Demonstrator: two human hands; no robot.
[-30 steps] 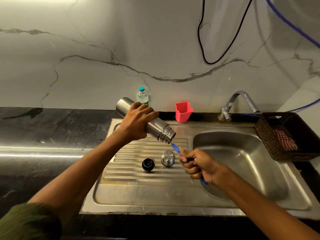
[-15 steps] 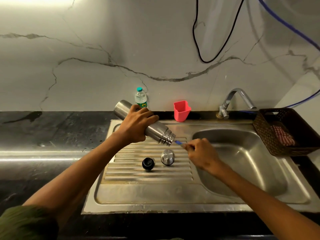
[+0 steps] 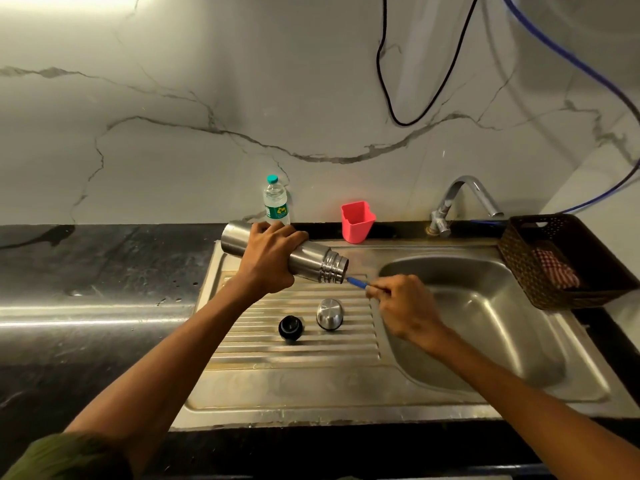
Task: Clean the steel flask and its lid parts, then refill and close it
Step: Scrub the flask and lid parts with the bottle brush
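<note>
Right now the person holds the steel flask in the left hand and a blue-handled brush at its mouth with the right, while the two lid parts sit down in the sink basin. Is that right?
Not quite. The head view shows the two lid parts, the black stopper and the steel cap, on the ribbed draining board, not in the basin. The left hand does hold the flask, and the right hand the brush.

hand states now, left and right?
Left hand: grips the flask.
Right hand: pinches the blue brush handle at the flask mouth.

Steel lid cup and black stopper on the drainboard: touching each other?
Apart. The head view shows the rounded steel lid cup and the black round stopper lying side by side with ridged steel drainboard visible between them.
</note>
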